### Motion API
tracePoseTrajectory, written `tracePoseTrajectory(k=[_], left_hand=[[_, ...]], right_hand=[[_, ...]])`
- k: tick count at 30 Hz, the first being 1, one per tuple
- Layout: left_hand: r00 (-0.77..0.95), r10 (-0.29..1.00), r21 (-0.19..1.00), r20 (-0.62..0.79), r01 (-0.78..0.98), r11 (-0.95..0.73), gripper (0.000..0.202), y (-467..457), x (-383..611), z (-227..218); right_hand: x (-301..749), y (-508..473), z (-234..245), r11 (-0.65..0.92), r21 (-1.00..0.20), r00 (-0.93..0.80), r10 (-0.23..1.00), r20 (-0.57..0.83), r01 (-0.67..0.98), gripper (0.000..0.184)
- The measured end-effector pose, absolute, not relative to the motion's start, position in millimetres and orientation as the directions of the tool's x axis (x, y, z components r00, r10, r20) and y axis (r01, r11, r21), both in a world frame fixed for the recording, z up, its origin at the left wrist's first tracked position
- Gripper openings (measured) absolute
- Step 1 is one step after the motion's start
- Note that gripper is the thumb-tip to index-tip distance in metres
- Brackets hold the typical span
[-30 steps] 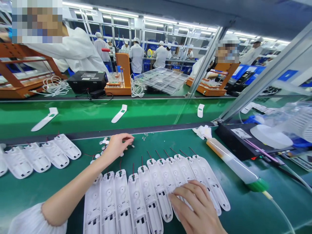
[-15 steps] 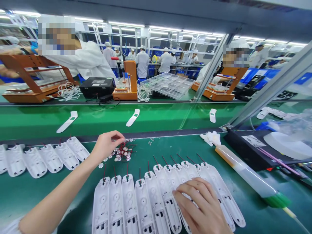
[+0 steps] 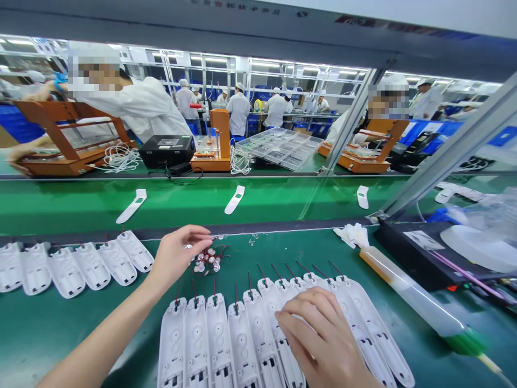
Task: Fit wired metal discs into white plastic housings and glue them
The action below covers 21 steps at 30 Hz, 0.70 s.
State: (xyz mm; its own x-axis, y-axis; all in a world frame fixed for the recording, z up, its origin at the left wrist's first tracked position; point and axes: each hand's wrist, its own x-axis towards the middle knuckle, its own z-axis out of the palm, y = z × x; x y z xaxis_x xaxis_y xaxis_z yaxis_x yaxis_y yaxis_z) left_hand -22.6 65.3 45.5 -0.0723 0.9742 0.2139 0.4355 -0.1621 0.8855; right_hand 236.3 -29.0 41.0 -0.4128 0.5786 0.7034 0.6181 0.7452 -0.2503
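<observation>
Opens onto a long, brightly lit workshop hall, with rows of white tube lights strung across the upper middle of the frame. Capped along the top edge by a broad grey overhead panel, faintly lettered at top centre. Cut at right by a slanting metal post and, nearer the right edge, by a thicker metal beam. Spread across the lower half with a dark green surface, edged by a dark strip and backed by a brighter green band. Filled, at upper centre, with pale metal frames, blue bins and people in white coats.
</observation>
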Motion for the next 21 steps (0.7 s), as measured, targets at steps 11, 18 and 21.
tracePoseTrajectory(k=[11, 18, 21], left_hand=[[0.074, 0.997, 0.986, -0.015, -0.162, 0.026, 0.010, 0, 53, 56], [0.321, 0.945, 0.976, 0.061, 0.179, -0.124, 0.015, 14, 37, 37], [0.187, 0.959, 0.679, 0.212, 0.677, -0.282, 0.017, 56, 2, 24]], right_hand=[[193, -17, 48, 0.641, -0.574, -0.135, 0.718, 0.683, 0.510, 0.011], [213, -22, 43, 0.612, -0.587, -0.214, 0.767, 0.605, 0.531, 0.017], [233, -27, 37, 0.576, -0.573, -0.179, 0.779, 0.601, 0.583, 0.013]])
